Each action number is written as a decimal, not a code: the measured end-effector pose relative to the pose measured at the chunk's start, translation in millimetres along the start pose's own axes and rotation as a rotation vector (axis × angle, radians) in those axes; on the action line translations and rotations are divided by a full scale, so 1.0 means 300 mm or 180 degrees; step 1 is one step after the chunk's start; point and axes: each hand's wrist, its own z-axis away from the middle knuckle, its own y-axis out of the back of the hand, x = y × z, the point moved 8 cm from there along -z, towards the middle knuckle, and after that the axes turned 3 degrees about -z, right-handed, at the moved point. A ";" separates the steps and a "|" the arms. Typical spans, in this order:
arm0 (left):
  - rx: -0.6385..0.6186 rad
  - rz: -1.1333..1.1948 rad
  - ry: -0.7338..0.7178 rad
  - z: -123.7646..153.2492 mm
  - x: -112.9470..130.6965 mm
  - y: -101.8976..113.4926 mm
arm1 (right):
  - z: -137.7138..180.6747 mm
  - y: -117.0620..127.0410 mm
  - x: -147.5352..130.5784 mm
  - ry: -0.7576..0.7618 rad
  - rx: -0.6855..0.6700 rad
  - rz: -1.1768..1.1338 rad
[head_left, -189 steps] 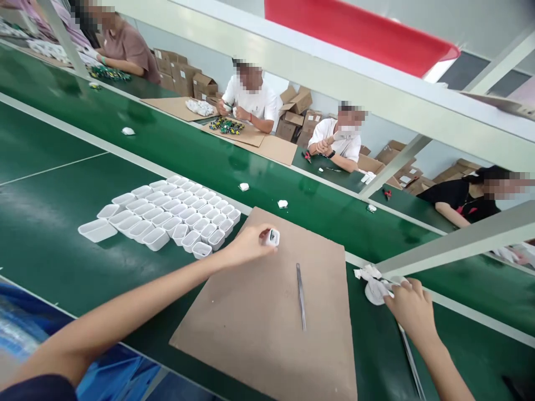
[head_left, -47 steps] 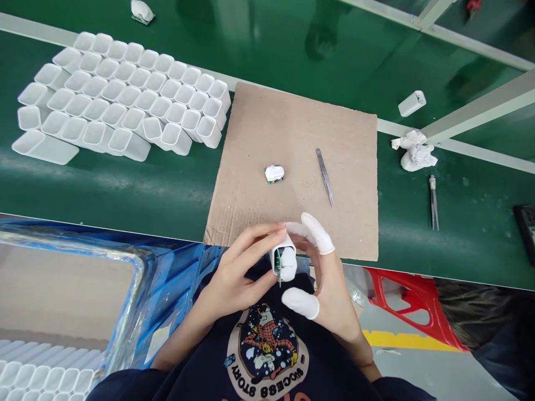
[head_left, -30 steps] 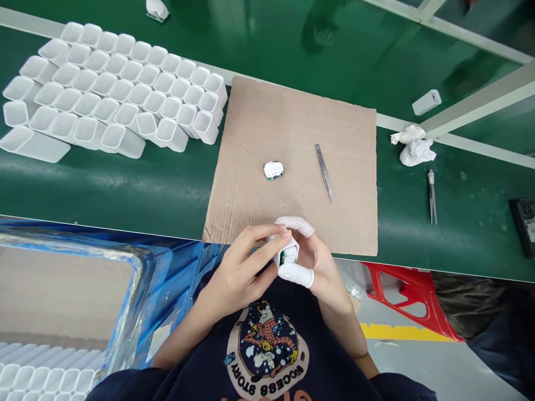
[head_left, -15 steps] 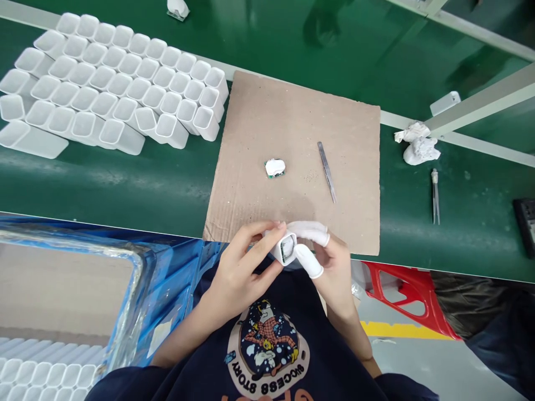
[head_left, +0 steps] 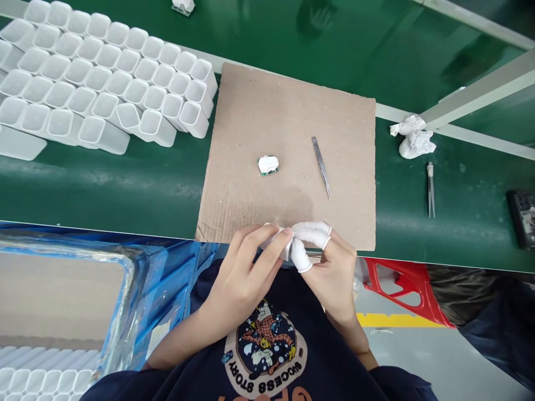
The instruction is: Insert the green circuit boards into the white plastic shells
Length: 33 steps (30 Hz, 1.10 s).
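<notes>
A small white plastic housing (head_left: 285,252) is wrapped by the fingers of my left hand (head_left: 246,270) at the front edge of the cardboard sheet (head_left: 251,106). White finger cots cover the thumb and fingertips of my right hand (head_left: 330,264). Those covered tips are pinched together at the housing's right end, hiding its opening and whatever is between them. On the cardboard lies a small green circuit board with a white lump on top (head_left: 268,165). Metal tweezers (head_left: 321,167) rest to the right of it.
Rows of white open housings (head_left: 98,72) stand on the green bench (head_left: 125,184) at left. Crumpled white tissue (head_left: 417,143) and second tweezers (head_left: 431,189) lie at right. Below the bench are a blue crate (head_left: 163,278) and a red plastic stool (head_left: 412,289).
My right thumb and fingers have come together over the housing's open end, which showed a green-edged board inside before. The housing has turned slightly, and the view has shifted a little.
</notes>
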 end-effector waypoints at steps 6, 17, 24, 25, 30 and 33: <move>-0.0074 -0.0070 -0.0119 -0.008 0.011 0.004 | 0.002 0.012 -0.001 0.0044 0.0030 -0.0049; -0.0202 -0.0136 -0.0192 -0.005 0.010 -0.001 | -0.007 0.009 0.011 0.0022 -0.0083 -0.0192; -0.0268 0.0018 -0.0143 -0.014 0.001 -0.011 | -0.013 0.012 0.046 -0.0167 -0.0209 -0.0370; -0.0259 0.0103 -0.0074 -0.015 -0.007 -0.015 | -0.016 0.013 0.054 -0.0195 -0.0265 -0.0474; -0.0259 0.0375 0.0150 -0.017 -0.043 -0.036 | -0.032 0.013 0.061 -0.0197 -0.0603 -0.0558; -0.0275 0.0228 0.0094 -0.022 -0.046 -0.046 | -0.048 0.009 0.046 -0.0092 -0.0656 -0.0134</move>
